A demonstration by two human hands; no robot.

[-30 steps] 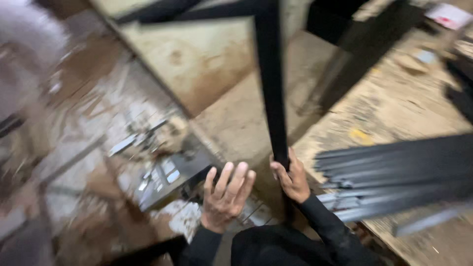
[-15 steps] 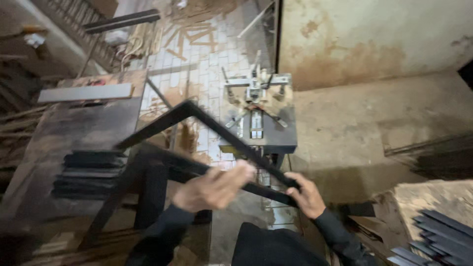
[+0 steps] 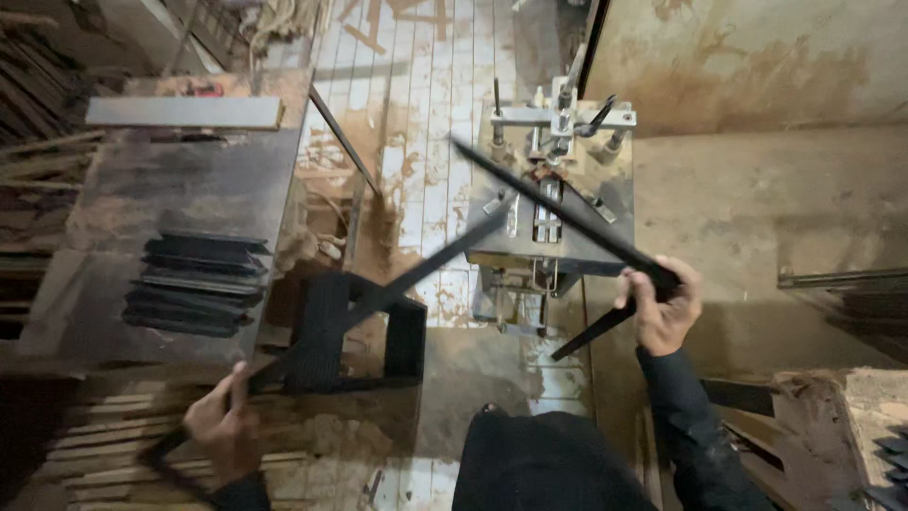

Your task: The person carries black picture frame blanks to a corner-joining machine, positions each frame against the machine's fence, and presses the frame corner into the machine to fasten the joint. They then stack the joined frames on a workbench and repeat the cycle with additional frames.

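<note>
The black frame [image 3: 558, 203], made of thin bars joined at corners, is held in the air above the grey machine [image 3: 549, 213]. The right hand [image 3: 662, 303] has its fingers clamped on the frame's right corner. The left hand [image 3: 222, 426] has its fingers closed around the frame's lower left bar. To the left, a stack of dark strips [image 3: 199, 284] lies on a worktop [image 3: 113, 199]. A black stool [image 3: 355, 331] stands beside it.
</note>
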